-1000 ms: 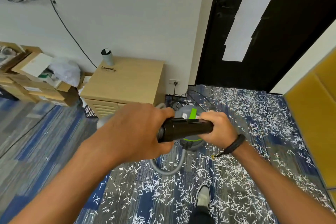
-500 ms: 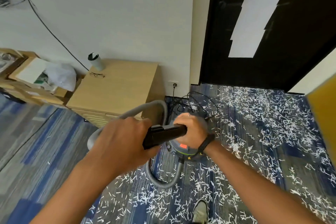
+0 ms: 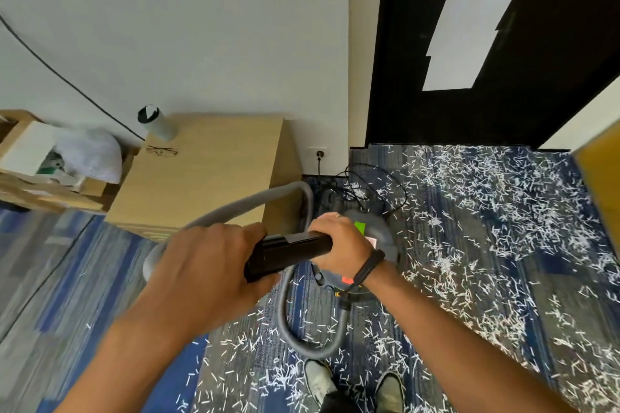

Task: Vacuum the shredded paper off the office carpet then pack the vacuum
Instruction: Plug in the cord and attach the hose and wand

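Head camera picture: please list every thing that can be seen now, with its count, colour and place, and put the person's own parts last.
shredded paper: many strips, white, over the carpet, mostly right.
carpet: one, blue and grey, floor.
vacuum body: one, grey with green patch, under the right hand.
hose: one, grey, looping from left hand round to the vacuum.
black tube: one, held between both hands.
cabinet: one, light wood, by the wall.
tumbler: one, pale with dark top, on the cabinet.
glasses: one pair, on the cabinet.
cardboard boxes: several, brown, far left.
door: one, black, upper right.
shoes: two, grey, bottom.
left hand: grips the tube.
right hand: grips the tube's other end.
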`<state>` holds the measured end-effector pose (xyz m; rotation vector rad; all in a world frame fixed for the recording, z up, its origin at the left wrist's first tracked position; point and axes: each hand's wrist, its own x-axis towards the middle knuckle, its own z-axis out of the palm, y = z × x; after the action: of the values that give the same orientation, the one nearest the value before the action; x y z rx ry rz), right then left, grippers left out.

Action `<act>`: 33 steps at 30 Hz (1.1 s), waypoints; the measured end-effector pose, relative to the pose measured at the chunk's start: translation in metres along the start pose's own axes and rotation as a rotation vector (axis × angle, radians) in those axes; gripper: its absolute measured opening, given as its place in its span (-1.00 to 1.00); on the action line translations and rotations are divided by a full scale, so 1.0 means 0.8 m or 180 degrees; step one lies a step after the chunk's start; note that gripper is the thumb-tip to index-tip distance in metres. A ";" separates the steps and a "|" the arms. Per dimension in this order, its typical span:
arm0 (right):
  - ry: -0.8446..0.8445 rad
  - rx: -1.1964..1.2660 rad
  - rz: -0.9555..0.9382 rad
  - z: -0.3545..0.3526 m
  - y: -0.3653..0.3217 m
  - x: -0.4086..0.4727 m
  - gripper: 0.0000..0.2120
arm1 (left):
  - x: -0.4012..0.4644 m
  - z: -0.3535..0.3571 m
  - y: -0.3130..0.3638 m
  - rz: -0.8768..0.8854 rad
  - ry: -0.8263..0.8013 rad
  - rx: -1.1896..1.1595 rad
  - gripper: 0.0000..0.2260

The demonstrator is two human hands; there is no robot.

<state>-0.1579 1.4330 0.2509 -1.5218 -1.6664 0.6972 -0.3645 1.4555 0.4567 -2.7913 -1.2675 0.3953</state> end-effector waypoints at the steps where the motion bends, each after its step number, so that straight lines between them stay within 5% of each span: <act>1: -0.0009 -0.0020 0.0024 0.002 0.002 0.008 -0.87 | 0.009 0.003 -0.006 0.0047 0.0005 0.0011 -0.65; 12: 0.0144 -0.0132 -0.0017 -0.008 -0.001 0.048 -0.90 | 0.050 -0.007 -0.067 0.0284 -0.0121 -0.0254 -0.57; 27: 0.0202 0.0212 -0.0428 -0.070 0.080 0.118 -0.88 | 0.168 -0.042 -0.022 -0.0009 -0.0325 -0.0228 -0.65; 33: -0.0013 0.0395 -0.0510 -0.082 0.097 0.125 -0.85 | 0.188 -0.063 -0.006 -0.0100 -0.0854 -0.0568 -0.55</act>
<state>-0.0596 1.5363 0.2422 -1.2859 -1.6942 0.7040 -0.2600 1.5740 0.4744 -2.9378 -1.4640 0.7092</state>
